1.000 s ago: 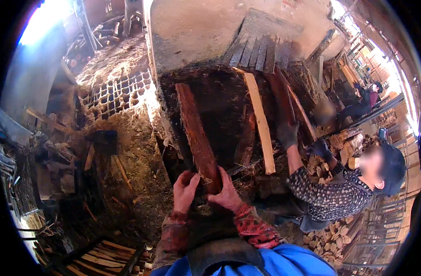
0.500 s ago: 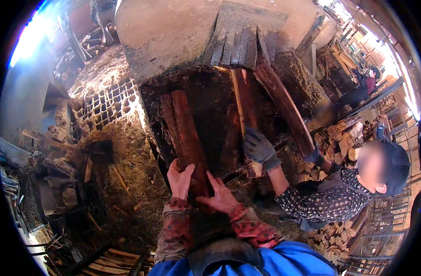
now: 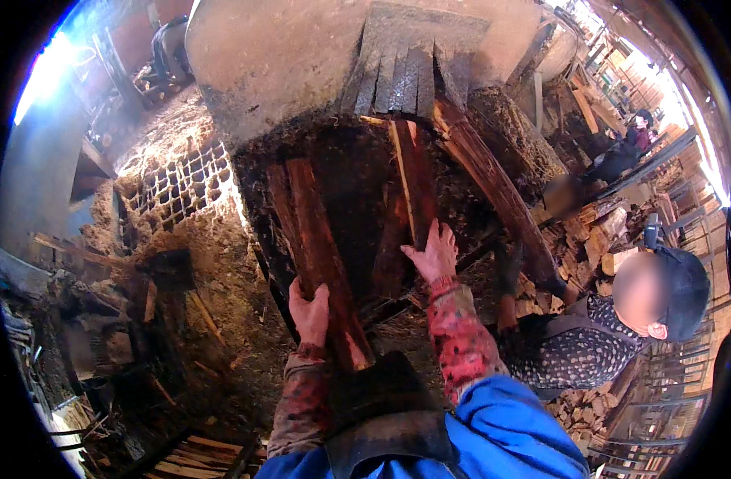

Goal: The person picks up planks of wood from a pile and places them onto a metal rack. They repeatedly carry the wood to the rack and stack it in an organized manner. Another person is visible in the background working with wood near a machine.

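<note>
A long bark-brown wooden slab (image 3: 325, 255) lies lengthwise in front of me, with a narrower slab along its left side. My left hand (image 3: 309, 313) rests at its left edge, thumb and fingers apart. Further right, a reddish wooden board (image 3: 414, 172) with a pale edge sticks out from beneath dark hanging strips (image 3: 397, 80). My right hand (image 3: 435, 254) is at this board's near end, thumb on the left side and fingers on the right. Another slab (image 3: 493, 188) slants down to the right, toward a co-worker's dark-gloved hand (image 3: 558, 289).
A co-worker in a dark cap (image 3: 685, 295) stands close on my right, by heaps of split wood (image 3: 601, 239). A large tan machine housing (image 3: 277, 56) rises ahead. On the left are a sawdust-covered grate (image 3: 182, 188) and loose sticks. Slats (image 3: 194, 459) lie at the lower left.
My right hand has left the left slab and moved up and right to the middle board. The co-worker's gloved hand has withdrawn from that board. My left hand remains beside its slab.
</note>
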